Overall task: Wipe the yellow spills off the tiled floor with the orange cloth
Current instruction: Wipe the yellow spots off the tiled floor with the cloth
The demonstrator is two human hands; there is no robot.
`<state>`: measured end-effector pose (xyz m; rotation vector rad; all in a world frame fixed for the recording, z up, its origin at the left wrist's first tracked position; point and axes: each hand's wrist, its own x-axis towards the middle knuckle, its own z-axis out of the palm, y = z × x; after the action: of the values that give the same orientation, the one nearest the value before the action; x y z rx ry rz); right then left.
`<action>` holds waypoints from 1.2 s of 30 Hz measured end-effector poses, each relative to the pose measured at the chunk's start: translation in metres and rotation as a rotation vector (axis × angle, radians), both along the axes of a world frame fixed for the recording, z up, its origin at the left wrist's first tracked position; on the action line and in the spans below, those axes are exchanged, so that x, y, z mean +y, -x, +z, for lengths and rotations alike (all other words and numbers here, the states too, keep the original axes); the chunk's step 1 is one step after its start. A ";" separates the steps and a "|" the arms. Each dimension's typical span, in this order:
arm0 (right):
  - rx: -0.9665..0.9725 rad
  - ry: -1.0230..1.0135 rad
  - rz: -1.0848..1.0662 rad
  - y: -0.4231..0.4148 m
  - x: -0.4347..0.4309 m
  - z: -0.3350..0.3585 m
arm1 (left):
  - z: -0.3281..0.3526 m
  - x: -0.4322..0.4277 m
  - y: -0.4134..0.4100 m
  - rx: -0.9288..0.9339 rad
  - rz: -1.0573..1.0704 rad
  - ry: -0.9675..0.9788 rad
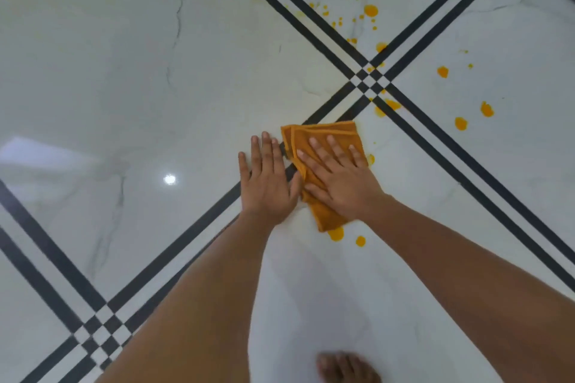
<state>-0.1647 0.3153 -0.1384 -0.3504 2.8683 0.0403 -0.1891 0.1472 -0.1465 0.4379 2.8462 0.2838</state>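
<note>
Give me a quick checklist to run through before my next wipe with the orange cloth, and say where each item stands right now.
1. Right hand pressed flat on the orange cloth: ok.
2. Left hand flat on the tiled floor beside the cloth: ok.
3. Cloth folded and lying flat: ok.
4. Nearest yellow spills at the cloth's near edge wiped: not ok.
5. Farther spills wiped: not ok.
6. Cloth's underside clean enough for another pass: cannot tell.
</note>
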 end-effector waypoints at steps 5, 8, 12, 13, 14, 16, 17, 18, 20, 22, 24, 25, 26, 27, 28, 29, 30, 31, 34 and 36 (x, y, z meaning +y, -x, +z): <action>0.006 0.005 0.001 -0.034 -0.008 -0.003 | 0.001 0.002 -0.016 -0.062 -0.007 -0.007; 0.068 0.019 0.059 -0.046 0.004 -0.009 | -0.008 -0.013 -0.034 0.014 -0.073 0.003; 0.080 0.043 0.014 -0.040 0.011 -0.008 | -0.010 -0.014 -0.054 0.048 -0.110 0.003; 0.065 0.055 0.008 -0.044 0.009 -0.007 | -0.010 -0.012 -0.061 0.046 -0.112 -0.008; 0.039 0.069 0.045 -0.052 0.009 -0.006 | -0.009 -0.012 -0.067 0.040 -0.114 -0.019; 0.018 0.073 0.255 -0.065 0.028 -0.008 | -0.009 -0.010 -0.079 0.031 -0.133 -0.015; 0.022 0.057 0.347 -0.062 0.044 -0.009 | -0.009 -0.009 -0.081 0.032 -0.157 -0.005; 0.036 0.040 0.362 -0.050 0.058 -0.010 | -0.009 -0.007 -0.081 0.033 -0.182 0.004; 0.059 0.039 0.135 -0.022 0.065 -0.008 | -0.008 -0.003 -0.076 0.035 -0.179 0.011; 0.055 0.037 -0.070 -0.017 0.049 -0.005 | -0.008 0.002 -0.067 0.046 -0.150 0.009; 0.024 0.068 0.074 -0.041 0.046 -0.008 | -0.008 0.008 -0.061 0.049 -0.139 0.005; 0.003 0.085 0.225 -0.050 0.057 -0.009 | -0.008 0.011 -0.058 0.045 -0.138 0.001; 0.001 0.081 0.334 -0.049 0.074 -0.008 | -0.007 0.014 -0.056 0.047 -0.141 -0.003; 0.026 0.075 0.363 -0.036 0.090 -0.010 | -0.007 0.017 -0.051 0.055 -0.147 -0.002; 0.062 0.064 0.304 -0.016 0.101 -0.012 | -0.007 0.023 -0.045 0.064 -0.149 0.004; 0.087 0.060 0.163 0.003 0.101 -0.011 | -0.007 0.027 -0.039 0.064 -0.143 0.010; 0.097 0.057 0.020 0.020 0.095 -0.008 | -0.006 0.033 -0.032 0.063 -0.123 0.019; 0.104 0.046 -0.063 0.028 0.086 -0.008 | -0.006 0.039 -0.025 0.060 -0.098 0.026; 0.069 0.074 0.158 0.014 0.096 -0.012 | -0.006 0.057 -0.008 0.041 -0.061 0.038; 0.063 0.066 0.330 0.019 0.135 -0.012 | -0.007 0.063 -0.005 0.047 -0.076 0.048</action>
<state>-0.1840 0.4503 -0.1507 -0.8453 2.8453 0.0165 -0.1838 0.2103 -0.1531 0.5479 2.8668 0.1924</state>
